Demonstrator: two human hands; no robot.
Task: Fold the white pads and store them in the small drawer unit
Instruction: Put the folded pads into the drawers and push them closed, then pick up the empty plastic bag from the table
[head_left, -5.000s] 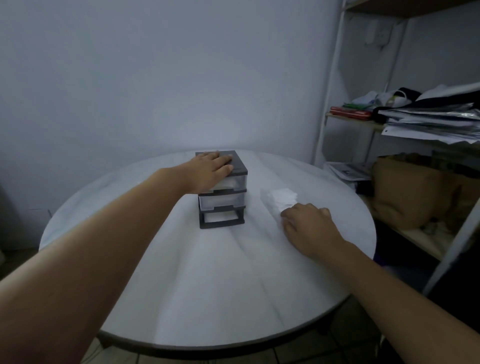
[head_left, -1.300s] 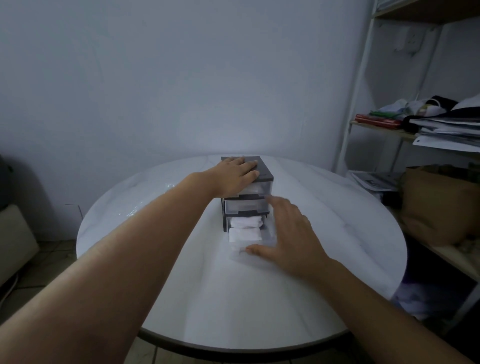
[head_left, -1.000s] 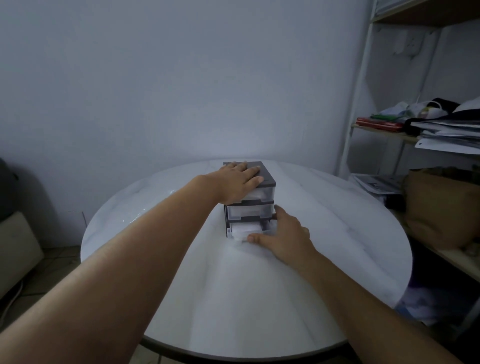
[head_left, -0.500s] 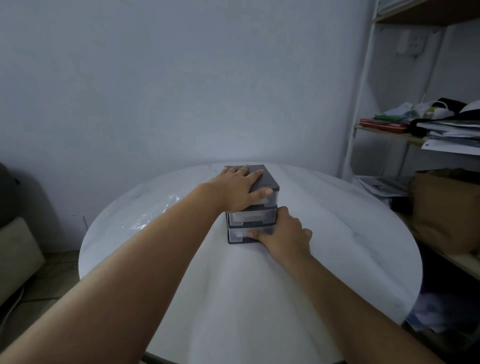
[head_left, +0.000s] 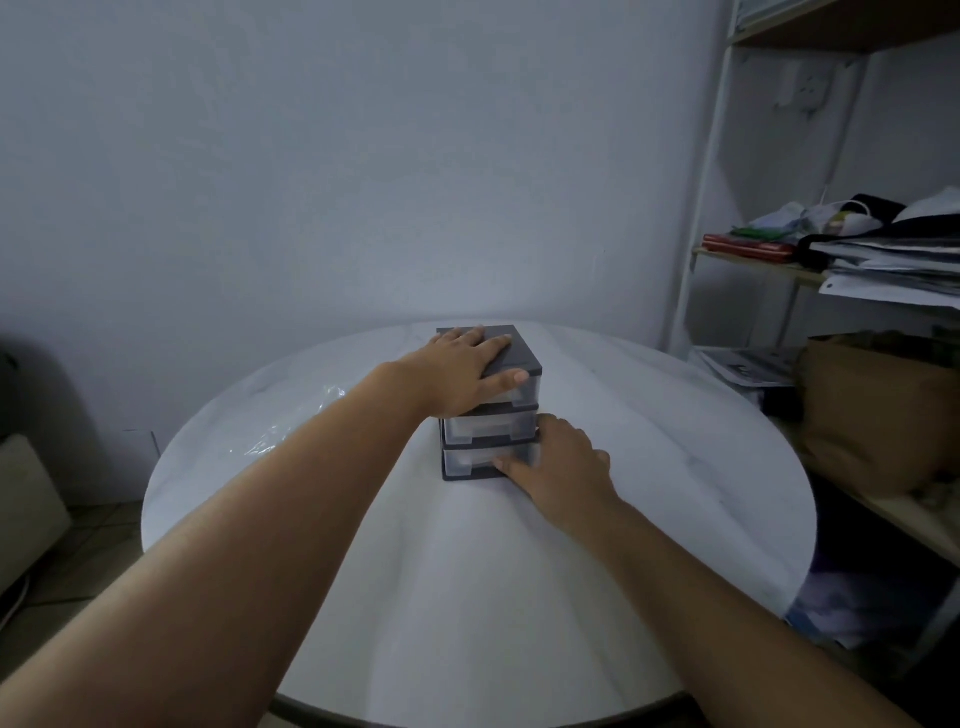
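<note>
A small dark drawer unit (head_left: 511, 347) with three translucent drawers stands near the middle of the round white table (head_left: 467, 597). My left hand (head_left: 467, 371) lies flat on its top, thumb over the front edge of the top drawer. My right hand (head_left: 558, 467) presses with straight fingers against the front of the bottom drawer (head_left: 470, 460), which sits pushed in flush with the frame. No white pad lies on the table; something pale shows faintly through the bottom drawer's front.
A crumpled clear plastic wrapper (head_left: 291, 431) lies on the table's left side. To the right stands a shelf unit (head_left: 701, 249) with stacked papers (head_left: 893, 270) and a brown bag (head_left: 872, 410). A pale object (head_left: 26, 509) sits on the floor at left.
Five seconds ago my right hand was at a white pad on the table. Since then the open bottom drawer, with white pads inside, has been pushed shut by my right hand. The left hand stayed on top.
</note>
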